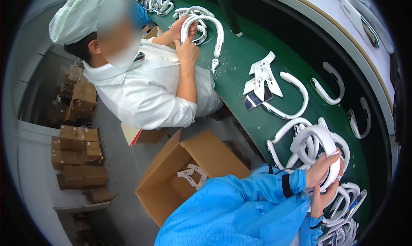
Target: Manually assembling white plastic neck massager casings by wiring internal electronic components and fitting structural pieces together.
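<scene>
A white, smooth U-shaped plastic piece is held up over the right part of the bench. My left hand closes round its lower arm, with the thumb along the side. Just below, my right hand grips the lower end of the same piece. Parts of my fingers are hidden behind it. Under and beside my hands lie several similar white U-shaped pieces, tangled in a heap. More of them, some with shiny silver parts, are piled nearest to my right hand.
The bench has a green top. Flat white pieces lie on a dark phone-like rectangle. A co-worker in white holds another U-shaped piece. An open cardboard box stands beside the bench; stacked cartons are at left.
</scene>
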A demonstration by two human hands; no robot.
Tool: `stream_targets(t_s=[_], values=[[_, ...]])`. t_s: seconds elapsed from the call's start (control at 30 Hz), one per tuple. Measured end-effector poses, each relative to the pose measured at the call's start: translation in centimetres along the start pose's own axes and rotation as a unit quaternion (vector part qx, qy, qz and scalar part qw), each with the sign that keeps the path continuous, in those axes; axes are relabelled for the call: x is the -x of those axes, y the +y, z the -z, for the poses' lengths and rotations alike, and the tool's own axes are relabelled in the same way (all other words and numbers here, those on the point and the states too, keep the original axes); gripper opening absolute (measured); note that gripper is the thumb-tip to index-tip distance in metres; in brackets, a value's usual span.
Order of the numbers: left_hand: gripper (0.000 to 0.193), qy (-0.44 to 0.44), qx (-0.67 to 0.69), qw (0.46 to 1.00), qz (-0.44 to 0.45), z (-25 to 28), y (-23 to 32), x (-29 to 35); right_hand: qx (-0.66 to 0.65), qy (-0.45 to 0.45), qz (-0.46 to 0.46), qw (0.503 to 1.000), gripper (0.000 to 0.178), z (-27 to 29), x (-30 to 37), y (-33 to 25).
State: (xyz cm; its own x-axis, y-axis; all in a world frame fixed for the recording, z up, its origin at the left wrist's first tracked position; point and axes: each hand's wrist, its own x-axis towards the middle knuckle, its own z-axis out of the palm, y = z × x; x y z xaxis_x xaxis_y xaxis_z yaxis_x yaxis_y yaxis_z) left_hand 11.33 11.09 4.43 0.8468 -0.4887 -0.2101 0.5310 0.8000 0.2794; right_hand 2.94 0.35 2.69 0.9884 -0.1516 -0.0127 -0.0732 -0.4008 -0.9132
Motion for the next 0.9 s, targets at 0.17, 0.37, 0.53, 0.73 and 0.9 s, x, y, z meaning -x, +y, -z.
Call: stream_targets(t_s=[0.17, 0.37, 0.53, 0.73, 0.9], values=[[0.043, -0.007, -0.199, 0.978, -0.058, 0.2, -2.7, 0.3, -0.005, 0.010, -0.007, 1.000, 0.067, 2.0, 1.2, 0.2], [0.046, -0.016, -0.250, 0.968, -0.014, -2.3, -4.0, 1.7, 0.005, 0.051, 0.063, 0.997, 0.078, 3.5, 1.6, 0.8], [0.048, 0.000, -0.141, 0.990, 0.006, -2.6, -3.8, 0.8, -0.071, 0.040, 0.040, 0.996, 0.069, 4.2, 1.9, 1.5], [0.042, 0.006, -0.150, 0.987, -0.053, -3.3, -4.4, 0.1, -0.097, 0.121, 0.115, 0.981, 0.058, 3.2, 0.6, -0.4], [0.039, 0.029, -0.185, 0.980, -0.062, -3.1, -4.6, -0.7, 0.000, 0.156, 0.192, 0.969, 0.058, 3.8, 0.4, 0.1]])
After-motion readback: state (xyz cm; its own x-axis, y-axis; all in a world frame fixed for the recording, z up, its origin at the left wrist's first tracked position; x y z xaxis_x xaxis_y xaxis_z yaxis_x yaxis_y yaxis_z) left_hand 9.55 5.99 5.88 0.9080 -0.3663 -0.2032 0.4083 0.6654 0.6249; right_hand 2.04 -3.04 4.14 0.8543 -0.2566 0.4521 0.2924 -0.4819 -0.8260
